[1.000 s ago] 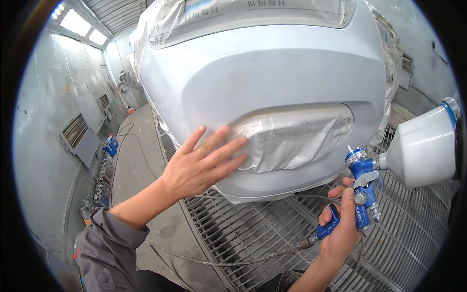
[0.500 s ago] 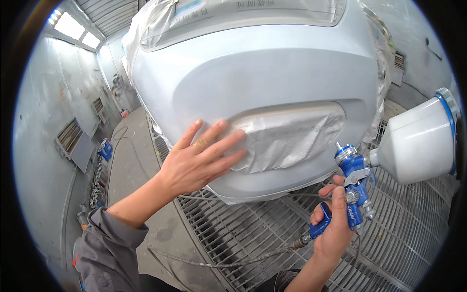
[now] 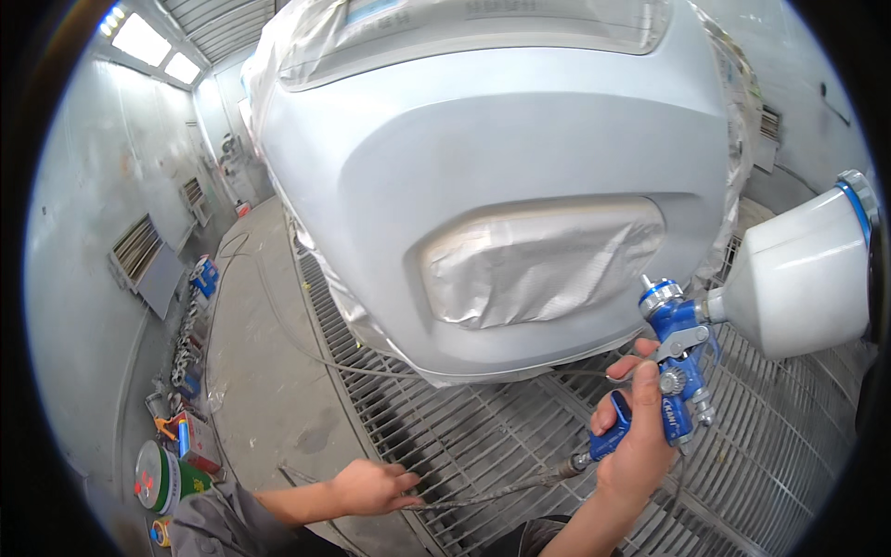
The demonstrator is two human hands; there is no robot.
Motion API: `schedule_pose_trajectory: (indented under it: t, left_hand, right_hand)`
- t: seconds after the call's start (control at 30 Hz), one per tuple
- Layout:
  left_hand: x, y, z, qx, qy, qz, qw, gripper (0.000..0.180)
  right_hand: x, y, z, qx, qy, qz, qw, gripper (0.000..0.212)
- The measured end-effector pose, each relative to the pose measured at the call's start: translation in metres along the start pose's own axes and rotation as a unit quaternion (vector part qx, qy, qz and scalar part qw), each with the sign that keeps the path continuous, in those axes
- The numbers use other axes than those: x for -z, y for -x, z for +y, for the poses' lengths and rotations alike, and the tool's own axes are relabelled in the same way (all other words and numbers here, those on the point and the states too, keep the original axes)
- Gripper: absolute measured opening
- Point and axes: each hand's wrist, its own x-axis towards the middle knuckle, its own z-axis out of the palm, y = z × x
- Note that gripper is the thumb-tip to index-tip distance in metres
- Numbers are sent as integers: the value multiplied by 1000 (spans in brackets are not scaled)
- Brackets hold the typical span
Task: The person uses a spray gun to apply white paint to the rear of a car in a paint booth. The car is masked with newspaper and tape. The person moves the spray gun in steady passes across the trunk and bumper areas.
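My right hand (image 3: 631, 441) is wrapped round the handle of a blue spray gun (image 3: 680, 357), its nozzle tilted up toward the left. A large white paint cup (image 3: 796, 274) is fitted to the gun. From the handle's base a dirty air hose (image 3: 506, 489) runs left to my left hand (image 3: 376, 486), whose fingers are curled round it low over the floor. Ahead stands a pale grey vehicle end panel (image 3: 548, 139), apart from both hands. Masking film (image 3: 548, 265) covers the panel's lower recess, and more film covers the area above it.
Metal floor grating (image 3: 445, 436) lies beneath the panel, beside a concrete strip (image 3: 278, 371). Along the left wall stand cans, boxes and a green-and-white bucket (image 3: 160, 478). More hose (image 3: 278, 320) trails across the floor. Wall vents (image 3: 139, 251) are at left.
My left hand has come off the panel by the masked recess and moved down to the air hose, its fingers closing there. My right hand and the spray gun have stayed nearly still.
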Motion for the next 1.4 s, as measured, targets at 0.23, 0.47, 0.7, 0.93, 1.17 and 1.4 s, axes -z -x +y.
schedule_pose_trajectory:
  t: [0.23, 0.47, 0.7, 0.93, 1.17, 1.4]
  left_hand:
    - [-74, 38, -40, 44, 185, -171, 967, 48]
    - [-77, 39, -62, 91, 161, -230, 956, 54]
    - [-59, 47, -69, 112, 142, -236, 955, 56]
    - [-74, 65, -87, 180, 52, -328, 926, 47]
    - [-54, 63, -96, 154, -60, -286, 944, 36]
    - [-68, 81, -127, 131, 6, -273, 953, 36]
  right_hand:
    - [7, -3, -6, 6, -13, 12, 1000, 34]
    - [25, -13, -20, 24, -62, 62, 996, 35]
    - [41, -23, -20, 17, -91, 127, 988, 35]
    - [50, -25, -17, 15, -95, 160, 982, 31]
    - [23, -1, -20, 61, -64, 150, 985, 32]
    - [-31, 46, -11, 84, -33, 55, 994, 30]
